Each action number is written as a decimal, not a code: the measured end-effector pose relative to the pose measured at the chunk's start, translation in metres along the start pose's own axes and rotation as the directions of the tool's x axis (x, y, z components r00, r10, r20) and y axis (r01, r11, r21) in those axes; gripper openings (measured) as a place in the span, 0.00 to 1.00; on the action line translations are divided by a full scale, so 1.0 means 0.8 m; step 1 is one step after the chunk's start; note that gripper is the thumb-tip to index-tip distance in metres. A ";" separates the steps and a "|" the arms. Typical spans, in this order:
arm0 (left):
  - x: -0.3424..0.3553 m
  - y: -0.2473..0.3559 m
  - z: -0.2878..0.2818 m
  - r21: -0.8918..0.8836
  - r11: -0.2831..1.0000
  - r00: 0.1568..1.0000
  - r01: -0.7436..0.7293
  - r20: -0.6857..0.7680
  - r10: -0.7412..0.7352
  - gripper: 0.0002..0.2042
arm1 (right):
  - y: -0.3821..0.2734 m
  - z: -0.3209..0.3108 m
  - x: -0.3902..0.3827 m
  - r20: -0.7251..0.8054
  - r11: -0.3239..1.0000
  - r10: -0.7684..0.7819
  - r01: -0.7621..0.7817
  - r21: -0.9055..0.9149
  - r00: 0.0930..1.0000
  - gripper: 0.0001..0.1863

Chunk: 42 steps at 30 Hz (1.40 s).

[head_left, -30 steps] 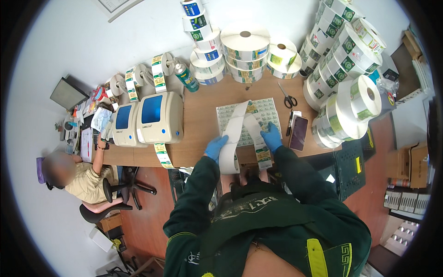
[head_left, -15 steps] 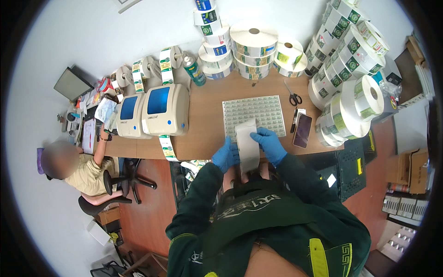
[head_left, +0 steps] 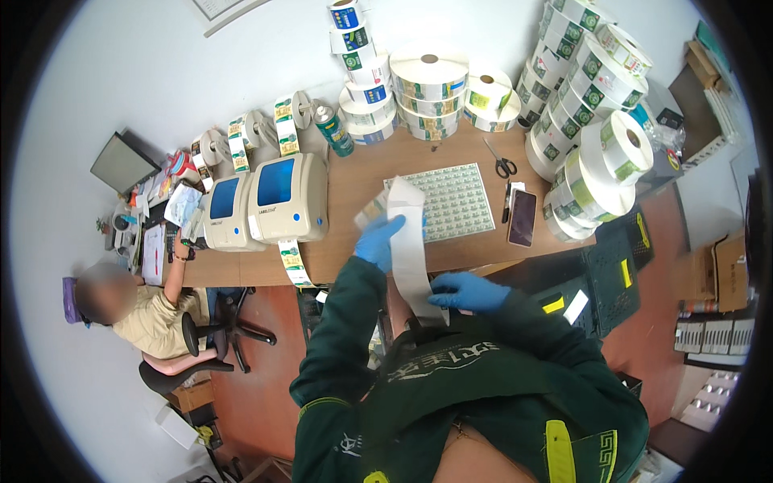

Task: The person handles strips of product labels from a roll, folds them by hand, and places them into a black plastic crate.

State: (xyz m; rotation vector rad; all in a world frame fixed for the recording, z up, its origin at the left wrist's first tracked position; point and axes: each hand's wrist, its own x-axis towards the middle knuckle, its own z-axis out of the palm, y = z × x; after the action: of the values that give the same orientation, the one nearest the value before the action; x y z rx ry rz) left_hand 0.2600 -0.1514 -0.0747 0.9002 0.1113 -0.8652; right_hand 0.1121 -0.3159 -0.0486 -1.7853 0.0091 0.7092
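Observation:
A long strip of labels (head_left: pixel 409 262), its plain white back showing, hangs between my hands in front of the table edge. My left hand (head_left: pixel 377 243), in a blue glove, grips the strip near its upper part, where it folds over and a printed piece shows at the left. At the strip's lower end, my gloved right hand (head_left: pixel 471 291) pinches its right edge; the fingertips are partly hidden. Behind the strip lies a flat sheet of small green printed labels (head_left: pixel 452 201), partly covered by it.
Scissors (head_left: pixel 504 166), a pen (head_left: pixel 506 204) and a phone (head_left: pixel 522 219) lie right of the sheet. Label rolls (head_left: pixel 430 76) stand stacked along the back and right. Two label printers (head_left: pixel 299 211) and a spray can (head_left: pixel 333 133) are left. A seated person (head_left: pixel 165 310) works far left.
My left hand has moved left and up with the strip's upper part. The right hand has dropped to the lower end, and more of the strip's length is stretched out. The view has shifted slightly.

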 end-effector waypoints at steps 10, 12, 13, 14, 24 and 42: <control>-0.090 0.041 -0.001 -0.032 0.994 0.995 -0.101 0.007 0.102 0.14 | -0.020 -0.043 0.091 -0.542 0.808 -0.582 0.352 -0.473 0.606 0.34; -0.098 0.051 -0.007 -0.016 0.996 0.995 -0.088 0.045 0.089 0.14 | -0.010 -0.034 0.122 -0.478 0.861 -0.502 0.364 -0.355 0.720 0.27; -0.101 0.054 -0.008 -0.009 0.997 0.995 -0.081 0.064 0.082 0.14 | -0.006 -0.035 0.132 -0.480 0.859 -0.508 0.383 -0.339 0.715 0.24; -0.113 0.060 0.008 -0.005 0.994 0.994 -0.113 -0.002 0.113 0.15 | -0.009 -0.040 0.137 -0.479 0.858 -0.511 0.397 -0.326 0.714 0.20; -0.159 0.054 -0.023 0.094 0.995 0.991 -0.028 0.132 0.016 0.23 | -0.045 -0.101 0.129 -0.636 0.830 -0.557 0.375 -0.412 0.534 0.09; -0.034 0.032 0.014 0.174 0.944 0.960 -0.281 0.042 0.278 0.25 | -0.013 0.031 0.079 -0.176 0.695 -0.190 0.259 0.671 0.966 0.21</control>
State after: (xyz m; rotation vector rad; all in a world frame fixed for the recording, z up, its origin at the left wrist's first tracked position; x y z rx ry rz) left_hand 0.2563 -0.1349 -0.0394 1.0478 -0.1097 -0.6229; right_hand 0.1559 -0.2687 -0.0725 -1.0588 0.1044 0.3618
